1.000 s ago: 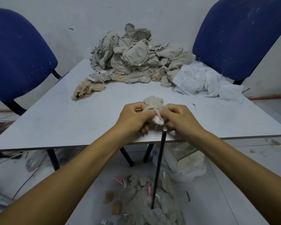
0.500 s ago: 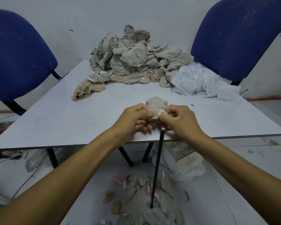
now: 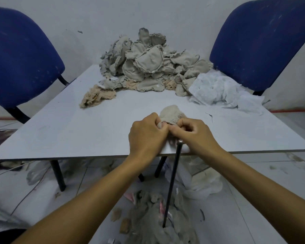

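left hand (image 3: 148,132): fingers curled, thumb and fingertips pinching the near rim of the cloth piece; over the counter's near edge, about mid-width
right hand (image 3: 194,134): fingers curled likewise, grasping the same rim from the other side; knuckles touching those of the left hand; over the counter's near edge
cloth piece (image 3: 171,113): small, beige, rounded, frayed; bunched between both hands, its far part standing up past the fingers; above the counter's near-middle; whether it touches the surface I cannot tell
counter (image 3: 77,131): pale grey top, dark legs
black rod (image 3: 173,182): thin, slightly tilted; its metal-capped top at the counter's near edge, just below the right hand; lower end in the floor heap in front of the counter
fabric pile (image 3: 148,67): many beige-grey rounded pieces heaped at the counter's far edge, against the wall
tan scrap (image 3: 97,97): loose, fuzzy; on the counter's far left part, just in front of the pile
white lace cloth (image 3: 222,88): crumpled; on the counter's far right part, touching the pile
floor heap (image 3: 155,217): grey pieces with a few pink bits; on the floor in front of the counter
plastic bag (image 3: 204,184): pale, slumped; on the floor under the counter's near right part
blue chairs: one (image 3: 19,55) behind the counter's left side; one (image 3: 259,41) behind its right side
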### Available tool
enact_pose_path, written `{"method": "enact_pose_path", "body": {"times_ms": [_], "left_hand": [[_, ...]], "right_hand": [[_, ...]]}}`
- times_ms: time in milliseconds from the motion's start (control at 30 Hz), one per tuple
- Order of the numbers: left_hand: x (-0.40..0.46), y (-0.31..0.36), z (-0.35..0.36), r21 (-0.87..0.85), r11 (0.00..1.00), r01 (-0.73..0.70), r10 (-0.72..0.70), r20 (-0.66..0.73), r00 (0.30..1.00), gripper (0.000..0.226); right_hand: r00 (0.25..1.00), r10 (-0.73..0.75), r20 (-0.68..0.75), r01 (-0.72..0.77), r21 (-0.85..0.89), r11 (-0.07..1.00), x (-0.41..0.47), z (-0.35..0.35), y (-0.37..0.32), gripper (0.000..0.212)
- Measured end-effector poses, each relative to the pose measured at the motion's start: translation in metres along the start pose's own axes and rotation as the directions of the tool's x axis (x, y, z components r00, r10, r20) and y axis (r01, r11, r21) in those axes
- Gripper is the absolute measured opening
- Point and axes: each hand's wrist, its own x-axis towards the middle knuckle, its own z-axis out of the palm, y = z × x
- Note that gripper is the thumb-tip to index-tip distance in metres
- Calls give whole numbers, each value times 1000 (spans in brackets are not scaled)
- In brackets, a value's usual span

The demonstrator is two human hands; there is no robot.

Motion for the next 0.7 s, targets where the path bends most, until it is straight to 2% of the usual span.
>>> {"method": "enact_pose_path", "body": {"times_ms": [200, 267, 300, 367, 433, 500, 567, 633, 700], "left_hand": [[4, 7, 2, 62, 996, 61, -58, -57, 997, 34], [9, 9, -1, -51, 992, 111, -110, 21, 994, 35], [12, 10, -3, -140, 986, 95, -81, 99, 992, 33], [14, 10, -11, -256, 966, -24, 87, 235, 968, 20], [16, 9, -16, -259, 954, -150, 227, 296, 928, 10], [19, 0, -21, -275, 938, -212, 306, 370, 877, 31], [21, -8, -23, -356, 925, -130, 305, 494, 814, 52], [21, -13, -20, -279, 949, -148, 288, 566, 772, 60], [21, -17, -14, -186, 958, -217, 283, 511, 812, 55]], "right_hand": [[1000, -11, -11, 10, -84, 996, 3, 2, 1, 29], [1000, 24, -5, -24, -23, 999, 6, 1, 2, 28], [999, 29, -22, -29, -4, 1000, 8, 1, 3, 28], [997, 10, -76, -11, -21, 1000, 13, -4, 5, 31], [994, 13, -112, -13, -4, 1000, 15, -9, 4, 36], [992, 46, -114, -44, 19, 999, 14, -10, 3, 35], [989, 97, -110, -95, 18, 995, 13, -10, 4, 29], [985, 146, -96, -133, 133, 982, 14, -8, 5, 36], [980, 191, -58, -167, 284, 944, 18, -9, 3, 39]]}}
